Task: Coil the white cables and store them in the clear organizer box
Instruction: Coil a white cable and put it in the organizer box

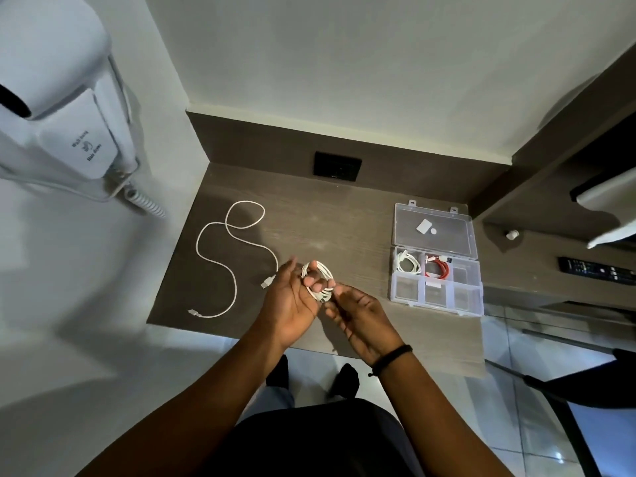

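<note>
My left hand (292,301) grips a coiled white cable (318,278) above the tabletop (344,218); my right hand (361,315) pinches its plug end. Another white cable (230,249) lies loose at left; the clear organizer box (435,261) sits open at right.

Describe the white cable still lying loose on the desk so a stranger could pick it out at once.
Start at the dark wood desk and look to its left half, away from the clear organizer box on the right. The loose white cable snakes there in open curves with one loop at the far end. Unlike the coiled white cable in the hands, it lies uncoiled and untouched.
</note>
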`<action>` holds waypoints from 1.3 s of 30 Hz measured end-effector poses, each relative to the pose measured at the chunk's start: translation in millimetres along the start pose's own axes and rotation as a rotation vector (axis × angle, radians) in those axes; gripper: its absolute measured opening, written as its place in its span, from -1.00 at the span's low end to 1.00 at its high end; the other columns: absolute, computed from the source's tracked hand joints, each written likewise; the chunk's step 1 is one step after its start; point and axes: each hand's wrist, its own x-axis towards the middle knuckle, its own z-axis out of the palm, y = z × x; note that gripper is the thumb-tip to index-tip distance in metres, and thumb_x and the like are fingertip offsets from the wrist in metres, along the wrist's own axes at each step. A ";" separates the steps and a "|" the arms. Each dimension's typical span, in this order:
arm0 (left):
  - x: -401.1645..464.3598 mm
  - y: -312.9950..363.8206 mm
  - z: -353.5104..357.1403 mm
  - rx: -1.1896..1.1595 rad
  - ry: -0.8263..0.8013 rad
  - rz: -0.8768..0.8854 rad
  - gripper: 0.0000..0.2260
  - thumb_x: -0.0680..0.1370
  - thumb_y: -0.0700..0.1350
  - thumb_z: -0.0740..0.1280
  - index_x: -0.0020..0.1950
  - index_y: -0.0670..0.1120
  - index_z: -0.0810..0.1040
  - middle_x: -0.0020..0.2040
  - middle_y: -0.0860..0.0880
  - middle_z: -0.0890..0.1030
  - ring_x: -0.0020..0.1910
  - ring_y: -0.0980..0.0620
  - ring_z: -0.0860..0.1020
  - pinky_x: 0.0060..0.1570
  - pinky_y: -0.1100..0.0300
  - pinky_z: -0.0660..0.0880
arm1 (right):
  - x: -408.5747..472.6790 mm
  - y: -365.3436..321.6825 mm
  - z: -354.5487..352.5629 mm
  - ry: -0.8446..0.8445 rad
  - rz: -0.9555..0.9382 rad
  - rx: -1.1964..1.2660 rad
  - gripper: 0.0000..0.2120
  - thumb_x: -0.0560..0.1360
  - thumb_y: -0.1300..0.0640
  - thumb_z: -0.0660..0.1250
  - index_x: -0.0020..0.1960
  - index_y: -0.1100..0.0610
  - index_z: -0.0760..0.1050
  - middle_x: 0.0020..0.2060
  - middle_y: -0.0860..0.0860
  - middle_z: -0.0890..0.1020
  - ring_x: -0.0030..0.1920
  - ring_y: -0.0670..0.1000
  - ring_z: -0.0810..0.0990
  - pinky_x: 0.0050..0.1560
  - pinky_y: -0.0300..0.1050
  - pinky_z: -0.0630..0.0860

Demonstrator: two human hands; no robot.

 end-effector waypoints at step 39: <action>126.1 -171.7 33.0 1.651 0.350 0.463 -0.78 0.48 0.12 0.49 -0.10 -0.02 0.65 -0.15 0.01 0.74 0.00 -0.12 0.65 0.12 -0.12 0.48 | 52.5 -52.3 -192.2 0.873 -0.271 -0.946 -0.98 0.44 0.20 0.47 -0.14 0.12 0.64 -0.24 0.03 0.71 -0.16 0.07 0.66 -0.05 -0.04 0.62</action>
